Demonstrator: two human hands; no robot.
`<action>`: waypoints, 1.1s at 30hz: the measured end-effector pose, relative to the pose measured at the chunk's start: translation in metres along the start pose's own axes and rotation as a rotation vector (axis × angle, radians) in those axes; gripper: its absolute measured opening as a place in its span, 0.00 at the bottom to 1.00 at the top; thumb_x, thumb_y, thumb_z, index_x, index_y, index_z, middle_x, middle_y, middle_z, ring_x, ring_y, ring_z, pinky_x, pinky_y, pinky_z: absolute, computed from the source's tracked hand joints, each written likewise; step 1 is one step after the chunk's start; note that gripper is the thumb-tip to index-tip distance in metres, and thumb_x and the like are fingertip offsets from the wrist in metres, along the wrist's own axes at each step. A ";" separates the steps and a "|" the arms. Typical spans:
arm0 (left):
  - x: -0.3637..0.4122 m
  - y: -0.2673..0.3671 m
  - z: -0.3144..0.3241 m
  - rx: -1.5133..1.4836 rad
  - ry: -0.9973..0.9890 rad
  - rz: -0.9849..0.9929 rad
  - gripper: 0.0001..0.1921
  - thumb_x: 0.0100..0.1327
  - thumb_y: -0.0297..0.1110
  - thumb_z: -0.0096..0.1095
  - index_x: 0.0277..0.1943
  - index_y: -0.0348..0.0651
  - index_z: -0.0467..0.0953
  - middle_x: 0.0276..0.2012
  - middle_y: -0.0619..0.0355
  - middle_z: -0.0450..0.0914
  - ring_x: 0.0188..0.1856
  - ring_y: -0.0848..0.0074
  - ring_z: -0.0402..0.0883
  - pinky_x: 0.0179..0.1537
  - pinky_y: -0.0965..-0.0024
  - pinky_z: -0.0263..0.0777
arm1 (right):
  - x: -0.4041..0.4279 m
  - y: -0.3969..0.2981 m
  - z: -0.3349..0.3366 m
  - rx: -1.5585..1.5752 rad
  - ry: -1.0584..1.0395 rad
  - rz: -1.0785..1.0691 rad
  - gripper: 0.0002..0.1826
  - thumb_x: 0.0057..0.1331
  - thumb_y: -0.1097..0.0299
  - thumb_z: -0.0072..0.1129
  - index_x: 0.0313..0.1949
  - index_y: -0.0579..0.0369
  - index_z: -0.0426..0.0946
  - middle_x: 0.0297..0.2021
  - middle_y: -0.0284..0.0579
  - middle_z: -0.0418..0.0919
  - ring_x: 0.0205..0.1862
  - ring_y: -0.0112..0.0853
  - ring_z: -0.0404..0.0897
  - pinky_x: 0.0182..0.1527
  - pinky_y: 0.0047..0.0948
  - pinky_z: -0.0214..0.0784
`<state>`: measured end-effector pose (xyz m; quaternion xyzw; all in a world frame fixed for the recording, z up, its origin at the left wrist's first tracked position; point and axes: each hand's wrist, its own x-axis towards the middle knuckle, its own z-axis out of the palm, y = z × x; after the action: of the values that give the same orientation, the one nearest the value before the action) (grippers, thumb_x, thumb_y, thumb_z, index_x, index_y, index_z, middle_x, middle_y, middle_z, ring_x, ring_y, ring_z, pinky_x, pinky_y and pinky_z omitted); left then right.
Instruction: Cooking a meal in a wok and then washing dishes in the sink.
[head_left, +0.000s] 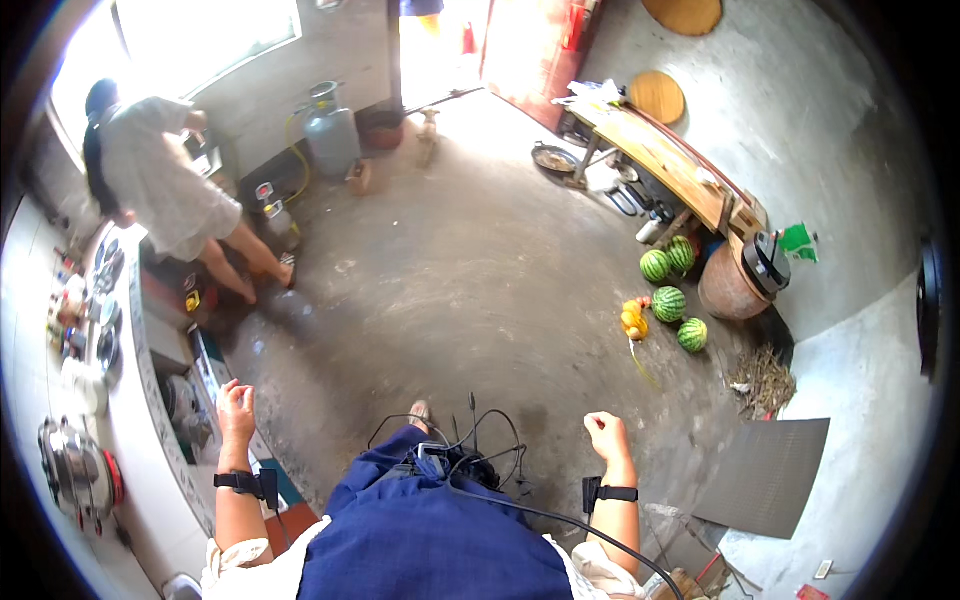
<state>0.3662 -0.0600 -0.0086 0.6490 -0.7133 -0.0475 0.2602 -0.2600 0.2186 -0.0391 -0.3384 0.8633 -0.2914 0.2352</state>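
Observation:
My left hand (236, 411) is raised beside the long white counter (135, 442), its fingers loosely bent and apart with nothing visible in them. On the other side, my right hand (607, 436) hangs above the concrete floor (450, 300), fingers curled in and no object showing. Each forearm wears a black strap with a small device. Black cables (517, 450) loop in front of my dark blue apron (435, 532). Several watermelons (669, 304) lie on the floor beyond my right hand, beside orange-yellow gourds or fruit (634, 321).
A person (161, 172) stands at the counter's far end. A steel pot (79, 465) sits on the counter. Along the right stand a wooden bench (667, 165), an earthenware jar (731, 281) and a dark flat sheet (765, 480). A gas cylinder (332, 135) stands left of the open doorway (442, 52).

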 end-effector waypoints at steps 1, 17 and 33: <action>0.016 0.011 0.011 0.006 0.013 0.026 0.06 0.58 0.32 0.63 0.34 0.40 0.78 0.44 0.48 0.77 0.51 0.57 0.73 0.53 0.60 0.66 | 0.011 -0.005 0.000 0.015 -0.004 0.005 0.12 0.60 0.64 0.61 0.38 0.60 0.80 0.31 0.45 0.83 0.35 0.28 0.80 0.40 0.28 0.71; 0.398 0.351 0.289 -0.669 -0.164 0.026 0.12 0.65 0.37 0.56 0.32 0.38 0.81 0.35 0.54 0.80 0.37 0.66 0.76 0.42 0.67 0.69 | 0.338 -0.049 -0.073 -0.066 0.295 0.039 0.11 0.61 0.65 0.61 0.37 0.62 0.80 0.32 0.48 0.82 0.33 0.31 0.81 0.40 0.29 0.71; 0.636 0.564 0.436 -0.910 -0.240 -0.220 0.27 0.68 0.53 0.47 0.23 0.39 0.78 0.41 0.55 0.82 0.43 0.75 0.75 0.48 0.71 0.63 | 0.805 -0.138 -0.164 0.086 0.156 -0.150 0.11 0.64 0.65 0.58 0.37 0.63 0.78 0.28 0.47 0.81 0.31 0.32 0.80 0.35 0.29 0.70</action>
<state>-0.3450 -0.6960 0.0423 0.5309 -0.5721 -0.4568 0.4269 -0.8288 -0.3886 0.0024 -0.3678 0.8379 -0.3705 0.1592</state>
